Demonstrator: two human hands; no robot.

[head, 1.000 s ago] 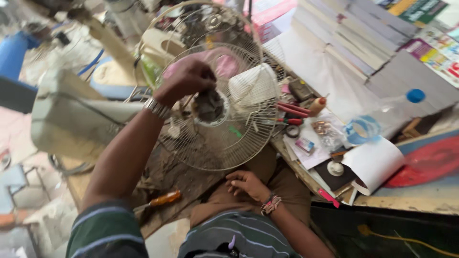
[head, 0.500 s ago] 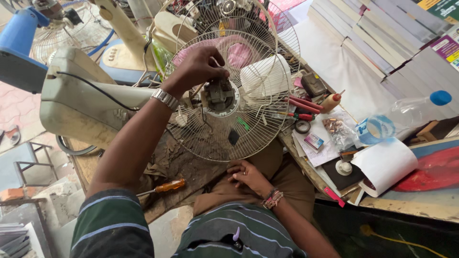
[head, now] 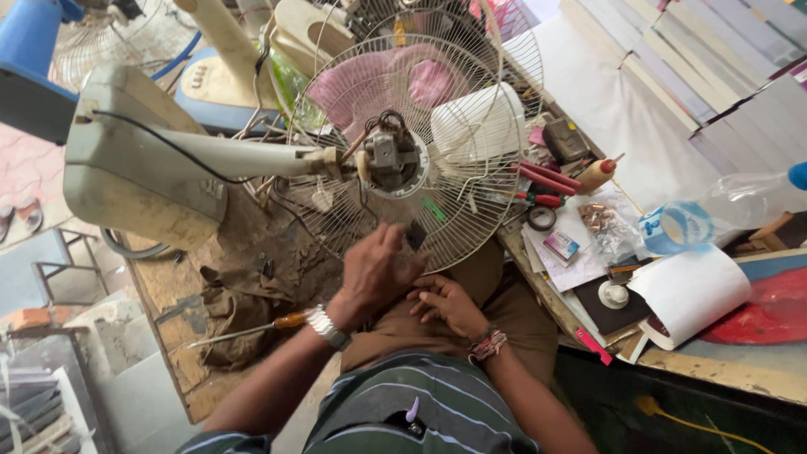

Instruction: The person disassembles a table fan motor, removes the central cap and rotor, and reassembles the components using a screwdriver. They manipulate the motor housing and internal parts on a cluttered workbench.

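Note:
A cream pedestal fan lies on its side across the bench and my lap. Its wire grille [head: 471, 227] faces me, with the bare motor [head: 388, 155] at the hub and the cream base [head: 143, 168] to the left. My left hand [head: 374, 273], with a metal watch on the wrist, is at the grille's lower rim. Its curled fingertips touch a small dark piece [head: 416, 235] on the wires; whether they grip it is unclear. My right hand [head: 445, 303], with a bead bracelet, rests on my lap just below, fingers loosely apart and holding nothing.
A screwdriver [head: 252, 328] with an orange handle lies on the worn bench at the left. On the right are red-handled pliers [head: 546, 181], a tape roll [head: 542, 219], a plastic bottle [head: 723, 210], a rolled white sheet [head: 689, 294] and stacked boxes. More fans stand behind.
My left hand left the motor hub and came down to the grille's lower rim, beside my right hand. The motor is now uncovered. My right hand stayed on my lap.

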